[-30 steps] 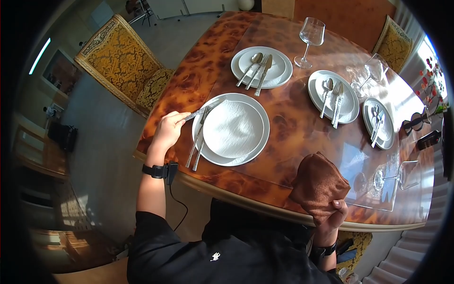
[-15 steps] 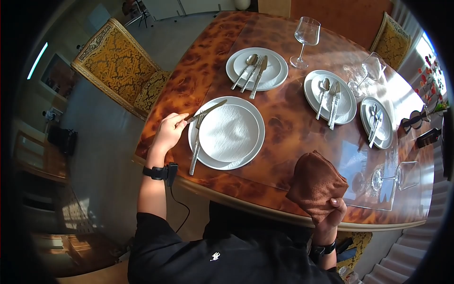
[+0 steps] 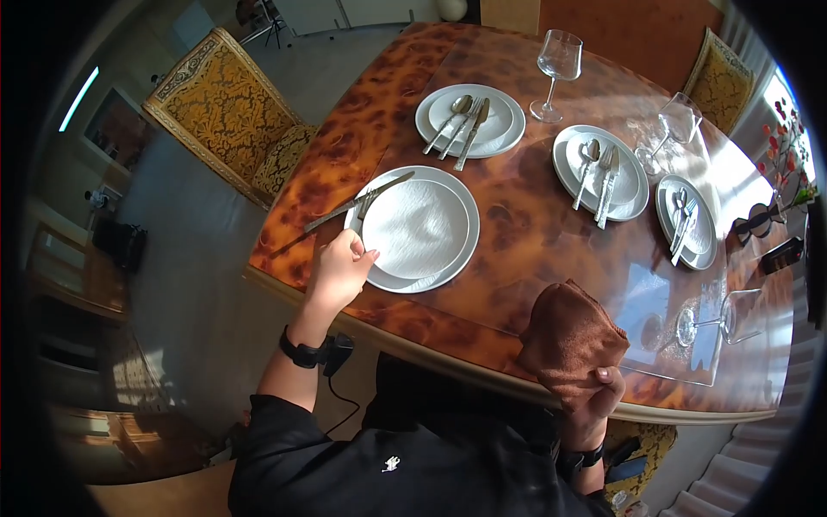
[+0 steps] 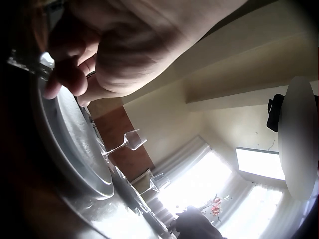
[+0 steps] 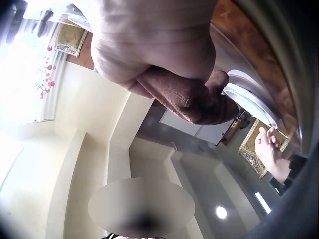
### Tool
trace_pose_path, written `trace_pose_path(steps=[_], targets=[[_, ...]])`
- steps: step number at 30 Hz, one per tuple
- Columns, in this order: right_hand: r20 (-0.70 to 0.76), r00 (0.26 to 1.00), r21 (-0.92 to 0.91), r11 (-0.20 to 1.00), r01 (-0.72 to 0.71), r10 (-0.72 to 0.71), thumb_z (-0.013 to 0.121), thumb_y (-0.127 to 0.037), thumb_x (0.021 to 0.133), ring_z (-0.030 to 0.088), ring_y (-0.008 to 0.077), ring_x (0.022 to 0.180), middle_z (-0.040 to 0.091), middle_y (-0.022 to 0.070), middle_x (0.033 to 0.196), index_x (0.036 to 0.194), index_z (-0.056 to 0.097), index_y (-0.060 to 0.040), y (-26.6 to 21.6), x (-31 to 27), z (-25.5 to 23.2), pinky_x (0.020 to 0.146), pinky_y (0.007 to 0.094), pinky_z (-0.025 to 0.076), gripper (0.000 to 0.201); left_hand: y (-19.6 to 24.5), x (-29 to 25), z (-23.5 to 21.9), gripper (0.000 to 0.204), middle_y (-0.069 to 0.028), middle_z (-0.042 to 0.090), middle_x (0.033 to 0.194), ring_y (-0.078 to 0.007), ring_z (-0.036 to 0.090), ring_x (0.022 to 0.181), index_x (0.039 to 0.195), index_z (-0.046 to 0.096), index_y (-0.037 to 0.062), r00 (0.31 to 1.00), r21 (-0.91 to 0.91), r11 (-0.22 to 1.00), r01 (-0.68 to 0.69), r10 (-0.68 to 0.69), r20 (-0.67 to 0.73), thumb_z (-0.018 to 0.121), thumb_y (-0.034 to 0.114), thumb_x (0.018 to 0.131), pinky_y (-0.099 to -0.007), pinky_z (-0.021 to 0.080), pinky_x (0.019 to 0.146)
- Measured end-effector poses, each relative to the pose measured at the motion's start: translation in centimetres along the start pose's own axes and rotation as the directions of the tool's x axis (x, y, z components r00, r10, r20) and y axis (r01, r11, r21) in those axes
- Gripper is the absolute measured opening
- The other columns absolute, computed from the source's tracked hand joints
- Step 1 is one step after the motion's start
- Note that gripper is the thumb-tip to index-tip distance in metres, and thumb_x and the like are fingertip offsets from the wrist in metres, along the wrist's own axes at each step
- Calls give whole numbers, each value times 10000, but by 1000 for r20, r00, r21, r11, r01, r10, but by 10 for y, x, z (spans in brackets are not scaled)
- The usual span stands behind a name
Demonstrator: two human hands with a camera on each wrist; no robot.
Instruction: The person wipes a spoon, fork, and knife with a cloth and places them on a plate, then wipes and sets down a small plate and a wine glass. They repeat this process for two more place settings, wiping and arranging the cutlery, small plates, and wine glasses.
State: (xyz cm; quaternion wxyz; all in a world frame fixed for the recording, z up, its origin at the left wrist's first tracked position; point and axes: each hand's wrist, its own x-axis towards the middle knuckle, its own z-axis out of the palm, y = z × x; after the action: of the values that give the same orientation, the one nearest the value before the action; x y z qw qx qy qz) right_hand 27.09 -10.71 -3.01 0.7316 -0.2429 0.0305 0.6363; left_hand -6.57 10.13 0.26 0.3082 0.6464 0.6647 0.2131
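In the head view my left hand (image 3: pixel 340 271) is at the left rim of the near large plate (image 3: pixel 472 233), fingers curled over the handle of a fork (image 3: pixel 369 205). The fork's tines show above the knuckles; its handle is hidden by the hand. A table knife (image 3: pixel 366 197) lies across the plate's upper left rim, its handle sticking out past the edge. A smaller textured white plate (image 3: pixel 420 228) sits on the large one. My right hand (image 3: pixel 600 401) grips a folded brown cloth (image 3: pixel 573 336) over the table's front edge, thumb on top.
Three more plate settings with a spoon, fork and knife stand beyond: one at the back (image 3: pixel 517 138), one at centre right (image 3: pixel 637 202), one farther right (image 3: pixel 708 246). An upright wine glass (image 3: pixel 560 60) stands behind them; another glass (image 3: pixel 741 317) lies tipped at right. A patterned chair (image 3: pixel 220 103) stands left.
My left hand has let go of the knife, which now rests over the plate's rim, and moved down and right to the fork. The right hand still holds the cloth.
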Motion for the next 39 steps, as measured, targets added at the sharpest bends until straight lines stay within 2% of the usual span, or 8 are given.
trace_pose_path(steps=[5, 8, 17, 23, 29, 33, 36, 39], targets=[[13, 1000, 27, 1000, 5, -6, 544, -72, 691, 530, 392, 1181, 542, 213, 1278, 1346, 422, 29, -8, -13, -9, 1035, 533, 434, 673, -10, -3, 21, 239, -86, 609, 632, -121, 538, 440, 801, 476, 27, 999, -77, 997, -2, 5, 36, 686, 117, 868, -284, 427, 442], [17, 1000, 47, 999, 9, -10, 531, -71, 686, 514, 392, 1204, 529, 210, 1301, 1386, 385, 19, -10, -16, -25, 1061, 530, 409, 721, -22, 2, 32, 246, -82, 612, 643, -90, 505, 416, 786, 455, 49, 999, -317, 948, 14, 1, 48, 687, 79, 865, -255, 388, 390], [53, 998, 107, 994, -26, 20, 533, -67, 702, 518, 378, 1206, 530, 213, 1307, 1361, 404, 25, -22, -23, -59, 1047, 522, 421, 678, -17, 4, 49, 320, -2, 482, 607, -54, 453, 410, 801, 380, 107, 970, -619, 754, 221, -237, 58, 680, 15, 859, -207, 277, 327], [87, 996, 136, 990, -35, 23, 540, -68, 704, 529, 385, 1192, 542, 214, 1293, 1351, 417, 32, -26, -25, -60, 1040, 528, 427, 665, -5, -2, 52, 365, -10, 484, 647, -43, 418, 422, 800, 350, 120, 972, -713, 686, 144, -234, -29, 680, -31, 827, -209, 244, 332], [104, 994, 109, 994, -32, 20, 549, -69, 706, 539, 386, 1181, 547, 221, 1282, 1352, 419, 33, -24, -21, -54, 1034, 530, 437, 667, 29, -30, 46, 233, -34, 548, 766, -52, 459, 519, 982, 506, 33, 979, -858, 512, 36, -189, -72, 629, -70, 814, -197, 321, 423], [115, 993, 95, 995, -40, 29, 549, -68, 713, 540, 389, 1180, 540, 224, 1288, 1364, 402, 37, -21, -18, -50, 1032, 532, 439, 675, 33, -45, 40, 374, -11, 586, 826, -41, 488, 566, 1208, 536, -29, 981, -893, 416, 173, 5, 193, 603, -29, 840, -176, 393, 510], [109, 994, 86, 996, -31, 21, 545, -67, 723, 535, 390, 1190, 532, 226, 1301, 1370, 391, 41, -17, -16, -48, 1036, 534, 434, 673, 43, -55, 42, 364, -19, 606, 855, -35, 496, 569, 1208, 535, -21, 912, -879, 309, 364, 72, 403, 596, -17, 849, -172, 424, 531], [114, 993, 70, 997, -13, 5, 539, -64, 734, 526, 389, 1204, 522, 226, 1316, 1370, 387, 43, -16, -14, -51, 1044, 536, 425, 662, 53, -68, 53, 429, -43, 625, 901, -56, 566, 597, 1247, 509, -25, 837, -838, 321, 441, 189, 513, 604, -3, 829, -188, 485, 555]])
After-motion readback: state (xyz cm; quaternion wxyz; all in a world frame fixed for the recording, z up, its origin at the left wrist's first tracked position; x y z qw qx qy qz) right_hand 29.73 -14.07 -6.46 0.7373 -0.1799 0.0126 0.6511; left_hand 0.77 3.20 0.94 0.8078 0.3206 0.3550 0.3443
